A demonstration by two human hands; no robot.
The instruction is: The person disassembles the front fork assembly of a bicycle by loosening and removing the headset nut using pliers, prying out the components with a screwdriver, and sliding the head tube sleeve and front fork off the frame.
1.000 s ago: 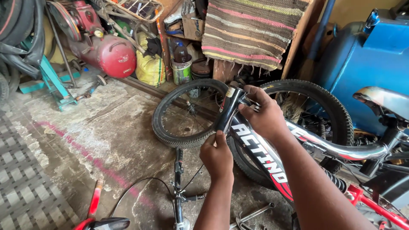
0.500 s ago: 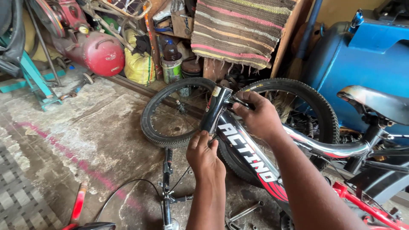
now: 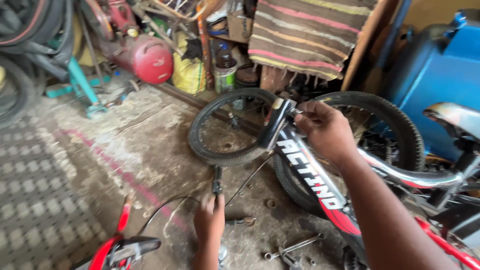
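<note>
A black, white and red bicycle frame (image 3: 320, 187) slants across the right half of the view. My right hand (image 3: 325, 130) is closed around the top of it, just behind the black head tube (image 3: 274, 124). Lower down, near the concrete floor, my left hand (image 3: 210, 222) is blurred and wrapped around the lower end of a black handlebar stem (image 3: 216, 181). A thin cable (image 3: 165, 207) loops away from the stem. Whether the stem is lifted off the floor is unclear.
A small black wheel (image 3: 200, 135) stands by the head tube, a bigger tyre (image 3: 400, 127) behind the frame. Wrenches (image 3: 292, 247) and small parts lie on the floor. A red tank (image 3: 152, 65), yellow bag (image 3: 187, 75), striped cloth (image 3: 310, 35) and blue container (image 3: 440, 70) line the back.
My left hand has left the head tube and dropped to the handlebar stem near the floor. My right hand stays on the frame top.
</note>
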